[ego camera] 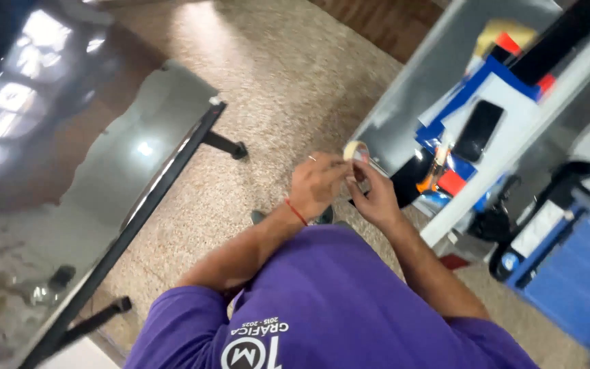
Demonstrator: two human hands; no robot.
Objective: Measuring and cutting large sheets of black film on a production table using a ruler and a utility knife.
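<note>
near the middle of the view, a little toward two o'clock, two bare hands meet over a speckled floor (274, 82). left hand (317, 186) has a thin red string on its wrist (296, 212), and its fingers are curled in tight and pinch at the edge of a small roll of pale tape (355, 150). right hand (377, 198) sits just beside it, touching it, and its fingers are bent around the low side of the roll, so both hands have hold of the tape. the roll is at the very top of the hands, at about twelve o'clock from them, tipped a bit on its side. a tiny thin bit sticks out by the left fingertips, too small to tell what it is. both arms come up from a purple shirt (336, 301) at six o'clock. out at three o'clock there is a long white shelf (513, 157) that runs on a slant, with blue, white, red and black flat things lying on it, and one black flat slab (478, 130) like a phone. past it, at about four o'clock, stands a blue box (575, 273) with a black thing on top. over at nine o'clock lies a big shiny glass table (69, 178) with a black rim, and bright lights shine back off it. its black leg (227, 145) pokes out onto the floor at about eleven o'clock from the hands. far up at one o'clock is a strip of brown wood floor (377, 20).
</note>
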